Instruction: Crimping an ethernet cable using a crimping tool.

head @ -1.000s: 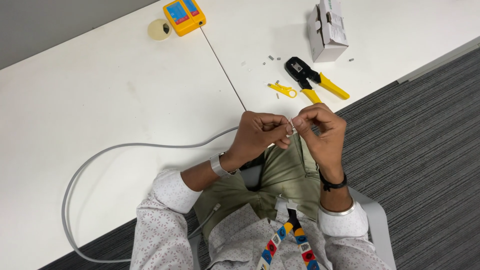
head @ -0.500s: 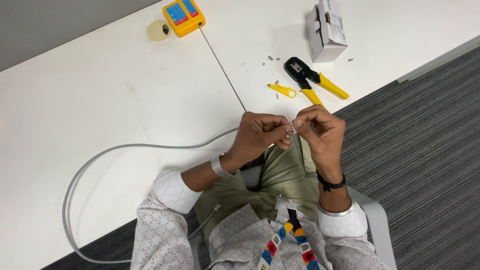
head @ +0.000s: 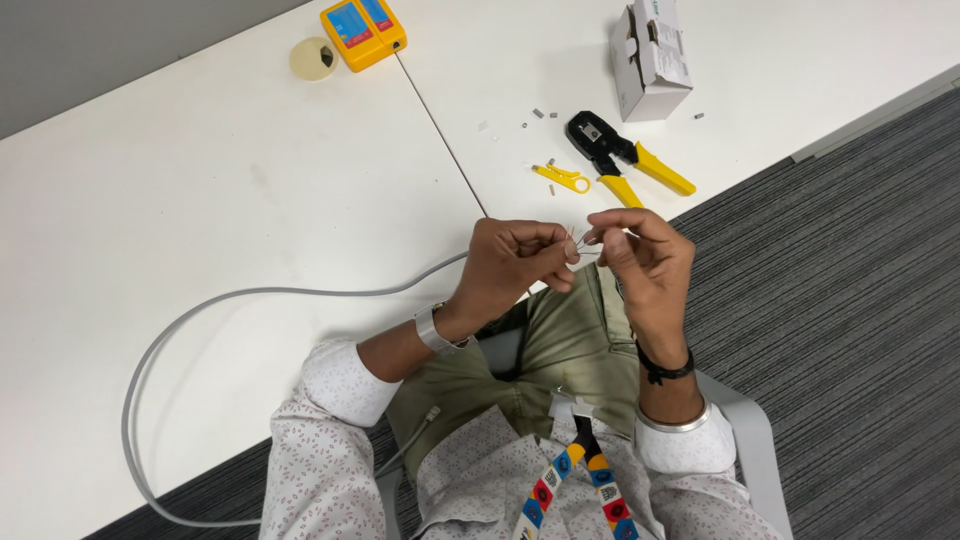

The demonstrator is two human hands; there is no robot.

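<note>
Grey cable (head: 300, 295), looped wide across the white table (head: 200, 180), its free end brought up off the near table edge, above the lap. End pinched shut in the left hand (head: 515, 262), fingers curled tight around the sheath. Thin bare wires (head: 585, 243) fanned out from that end, nipped between thumb and fingertips of the right hand (head: 645, 262), the two hands almost touching.

Beyond the hands, on the table: small yellow stripper (head: 562, 178), black-and-yellow crimping tool (head: 625, 160) just beside it, tiny clear connectors (head: 538, 113) scattered near. Farther back, white cardboard box (head: 650, 60); well apart to the left, yellow tester (head: 363, 30) and a roll of tape (head: 312, 58).
</note>
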